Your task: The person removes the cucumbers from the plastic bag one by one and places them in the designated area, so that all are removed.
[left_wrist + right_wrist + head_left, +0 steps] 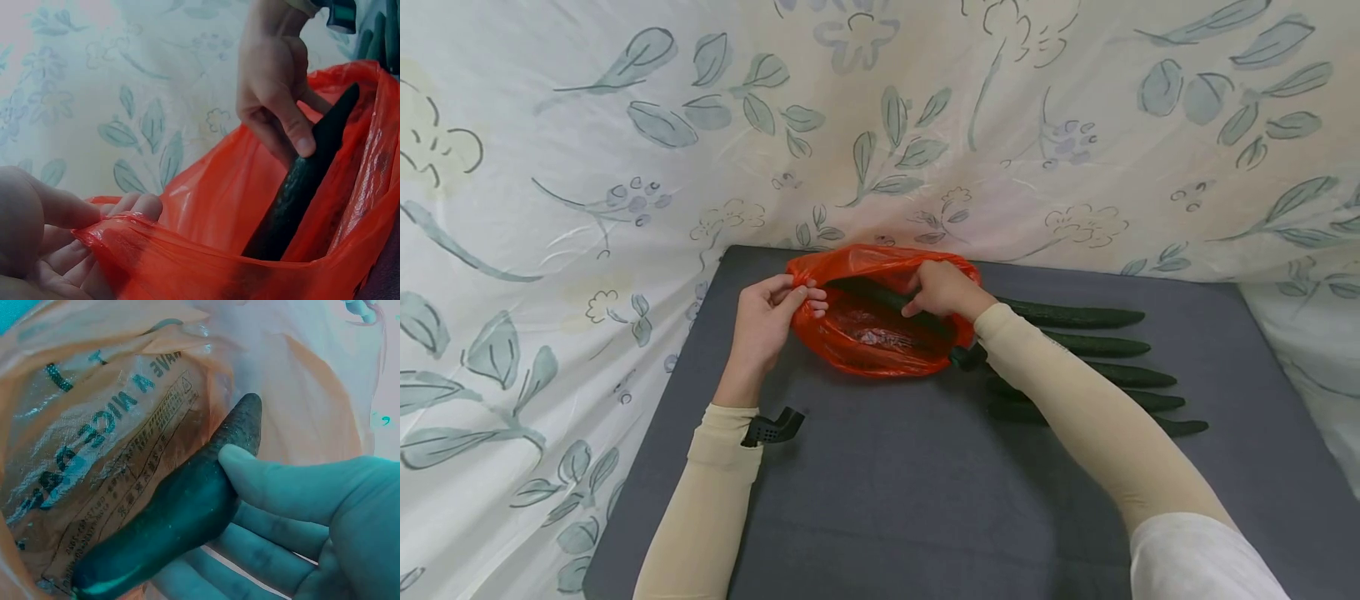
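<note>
A red plastic bag (842, 357) lies on the table with its mouth spread wide. My left hand (760, 321) pinches the gathered left edge of the bag between thumb and fingers. Inside the mouth, my right hand (950, 292) grips a dark green cucumber (303, 181) near one end, thumb along one side and fingers round the other. In the right wrist view this cucumber (169, 512) lies slanted against the bag's printed inner wall. The left wrist view shows its far end hidden behind the bag's near rim.
Several more cucumbers (1078, 317) lie side by side right of the bag, partly under my right forearm. Dark grey cloth covers the table (880, 500). A floral curtain (880, 125) hangs close behind the table's back edge and along its left side.
</note>
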{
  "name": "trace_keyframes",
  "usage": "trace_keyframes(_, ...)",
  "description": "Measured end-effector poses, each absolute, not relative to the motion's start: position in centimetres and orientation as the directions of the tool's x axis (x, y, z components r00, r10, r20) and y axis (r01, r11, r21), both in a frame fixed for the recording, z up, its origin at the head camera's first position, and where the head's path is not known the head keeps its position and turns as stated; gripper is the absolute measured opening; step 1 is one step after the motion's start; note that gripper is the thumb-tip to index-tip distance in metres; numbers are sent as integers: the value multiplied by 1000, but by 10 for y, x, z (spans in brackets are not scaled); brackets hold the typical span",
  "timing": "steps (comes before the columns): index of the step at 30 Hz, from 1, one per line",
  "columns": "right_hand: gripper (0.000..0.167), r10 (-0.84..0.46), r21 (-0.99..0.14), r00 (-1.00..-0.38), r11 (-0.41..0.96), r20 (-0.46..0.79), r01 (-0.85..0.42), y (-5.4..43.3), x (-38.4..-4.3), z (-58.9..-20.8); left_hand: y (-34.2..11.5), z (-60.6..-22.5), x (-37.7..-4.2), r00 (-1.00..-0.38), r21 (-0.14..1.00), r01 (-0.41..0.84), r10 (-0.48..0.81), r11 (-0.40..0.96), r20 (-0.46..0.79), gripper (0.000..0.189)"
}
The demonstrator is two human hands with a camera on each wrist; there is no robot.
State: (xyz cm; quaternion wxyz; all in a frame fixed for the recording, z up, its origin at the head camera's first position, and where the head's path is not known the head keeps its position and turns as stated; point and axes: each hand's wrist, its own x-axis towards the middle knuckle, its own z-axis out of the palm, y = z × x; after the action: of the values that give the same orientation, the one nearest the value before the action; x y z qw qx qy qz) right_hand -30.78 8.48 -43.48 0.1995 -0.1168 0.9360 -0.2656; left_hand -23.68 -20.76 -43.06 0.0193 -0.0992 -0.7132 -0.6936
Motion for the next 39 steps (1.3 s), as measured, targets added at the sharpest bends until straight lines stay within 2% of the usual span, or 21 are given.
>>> trace_keyframes(6,43,-335,-629,-862,777,-381,-24,90,-305,-431,-208,-431,-237,-978,985,173,119,-5,173,27)
trace_keyframes(11,45,-338,-644,-852,765,-399,-2,95,-302,-426,-207,-431,-238,-979,985,169,117,-11,169,27)
trace_keyframes(22,39,-361,-493,-898,846,-252,-202,96,-281,-417,-209,-427,-238,-980,984,172,94,-42,175,25)
trace_keyframes(39,40,-408,-458,-900,837,-154,-301,115,-252,-405,-211,-431,-240,-984,985,157,70,-64,162,27)
